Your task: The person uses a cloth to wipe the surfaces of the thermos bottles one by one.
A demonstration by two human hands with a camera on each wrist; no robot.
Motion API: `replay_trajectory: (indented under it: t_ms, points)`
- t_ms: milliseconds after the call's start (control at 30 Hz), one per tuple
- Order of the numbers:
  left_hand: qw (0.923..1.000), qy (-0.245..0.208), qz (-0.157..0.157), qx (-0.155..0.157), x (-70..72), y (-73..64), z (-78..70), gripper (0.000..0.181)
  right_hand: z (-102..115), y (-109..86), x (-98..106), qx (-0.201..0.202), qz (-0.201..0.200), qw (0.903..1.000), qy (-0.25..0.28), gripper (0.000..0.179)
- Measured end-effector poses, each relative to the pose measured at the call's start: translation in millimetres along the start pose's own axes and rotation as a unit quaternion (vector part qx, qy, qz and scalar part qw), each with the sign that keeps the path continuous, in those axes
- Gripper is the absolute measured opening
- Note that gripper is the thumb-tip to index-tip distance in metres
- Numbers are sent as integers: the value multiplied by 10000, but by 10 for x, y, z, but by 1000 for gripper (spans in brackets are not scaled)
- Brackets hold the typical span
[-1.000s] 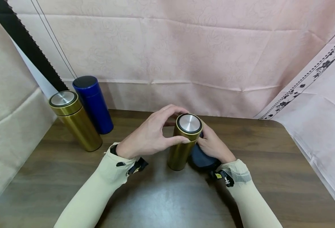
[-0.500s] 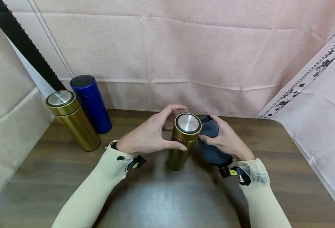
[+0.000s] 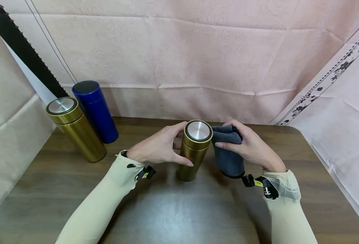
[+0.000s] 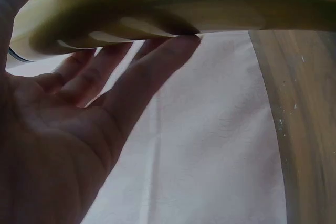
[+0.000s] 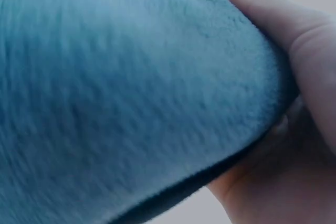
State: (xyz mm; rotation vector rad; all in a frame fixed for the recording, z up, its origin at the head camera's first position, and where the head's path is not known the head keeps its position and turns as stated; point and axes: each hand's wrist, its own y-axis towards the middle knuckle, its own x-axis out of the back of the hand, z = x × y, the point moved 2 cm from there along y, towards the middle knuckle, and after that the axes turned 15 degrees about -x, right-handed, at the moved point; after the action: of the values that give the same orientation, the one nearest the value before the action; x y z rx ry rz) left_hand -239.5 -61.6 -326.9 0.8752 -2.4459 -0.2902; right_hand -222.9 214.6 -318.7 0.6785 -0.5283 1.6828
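A gold thermos bottle (image 3: 192, 159) with a brushed-silver lid top stands slightly tilted in the head view, near the middle of the table. Around its left side my left hand (image 3: 159, 144) curls, thumb in front and fingers behind; the left wrist view shows the fingertips against the gold body (image 4: 220, 3). Just right of the bottle, my right hand (image 3: 254, 145) grips a folded dark blue-grey plush cloth (image 3: 229, 159) between thumb and fingers. The cloth's fuzzy face (image 5: 136, 93) and dark edge fill much of the right wrist view.
Another gold thermos bottle (image 3: 83, 137) and a blue bottle (image 3: 98, 110) with a black top stand together at the table's left rear. The wooden table (image 3: 167, 217) ends at a pinkish cloth backdrop (image 3: 179, 67), with more cloth on both sides.
My right hand has drawn the cloth away from the bottle to the right, and the cloth now shows folded. My left hand has slid a little lower on the bottle.
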Motion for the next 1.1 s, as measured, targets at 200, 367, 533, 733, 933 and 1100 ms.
replay_trajectory:
  t_ms: [200, 367, 533, 733, 933, 1100]
  points:
    - [9993, 288, -126, -195, 6, 14, 13, 86, 19, -14, 0, 25, 95, 9999, -139, 36]
    - [9954, 852, -302, -312, 21, 16, 4, 83, 27, -26, 13, 79, 79, 9998, -175, 41]
    - [9916, 1016, -679, -424, 64, 16, -26, 84, 37, -47, 41, 375, -1, 9992, -167, 43]
    - [9873, 319, -1470, -514, 136, -10, -92, 77, 39, -67, 50, 695, 18, 9976, -56, 40]
    - [9637, 765, -2429, -806, 286, -74, -198, 69, 39, -90, 42, 555, -79, 9984, -22, 37]
    - [9410, 661, -3133, -1096, 409, -98, -290, 62, 59, -64, 24, 801, -152, 9967, -9, 38]
